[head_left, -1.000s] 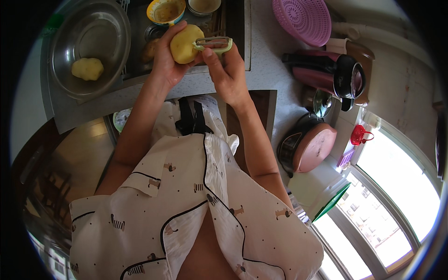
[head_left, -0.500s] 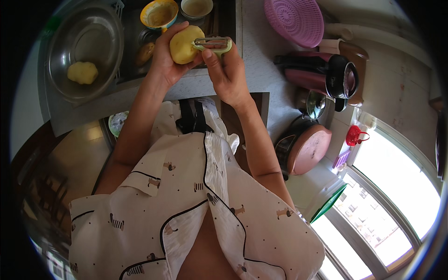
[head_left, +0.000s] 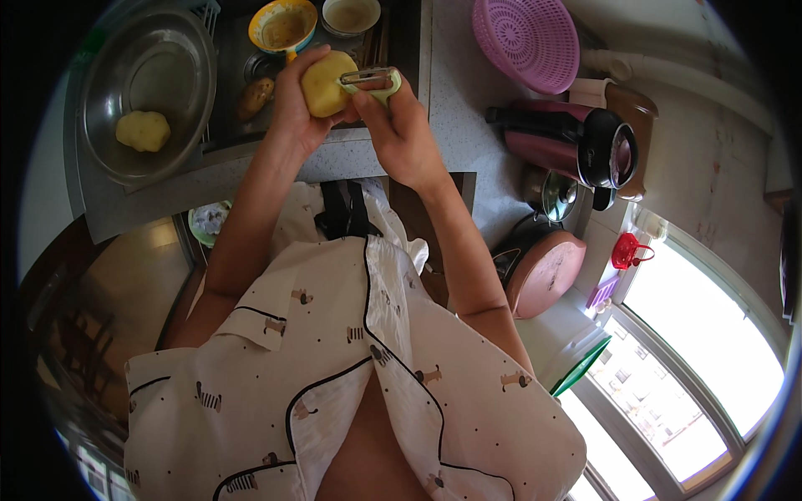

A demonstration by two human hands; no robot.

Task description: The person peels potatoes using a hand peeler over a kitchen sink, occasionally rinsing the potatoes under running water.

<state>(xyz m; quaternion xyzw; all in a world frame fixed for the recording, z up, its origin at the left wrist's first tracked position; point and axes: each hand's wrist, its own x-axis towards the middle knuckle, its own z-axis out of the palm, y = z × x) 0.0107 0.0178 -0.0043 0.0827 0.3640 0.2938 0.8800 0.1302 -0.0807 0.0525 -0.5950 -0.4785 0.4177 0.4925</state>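
My left hand [head_left: 294, 104] wraps round a pale yellow, peeled potato [head_left: 327, 84], held up above the sink's front edge. In my right hand [head_left: 403, 138] is a light green peeler [head_left: 386, 88], closed in the fingers; its metal blade lies at the potato's right side. Whether the blade touches the skin I cannot tell. Left of my hands, a second peeled potato [head_left: 143, 131] rests in a large metal basin [head_left: 106, 63]. An unpeeled brown potato [head_left: 254, 98] lies in the dark sink, just left of my left wrist.
Beyond my hands stand an orange-rimmed bowl [head_left: 283, 26] and a white bowl [head_left: 351, 15]. On the grey counter [head_left: 458, 92] to the right are a purple basket [head_left: 528, 42], a maroon kettle [head_left: 543, 142] and a lidded pot [head_left: 558, 194]. A window [head_left: 710, 309] is at lower right.
Both hands, with the potato and peeler, have shifted slightly left in the picture. The background has also moved a little left. Both grips stay the same.
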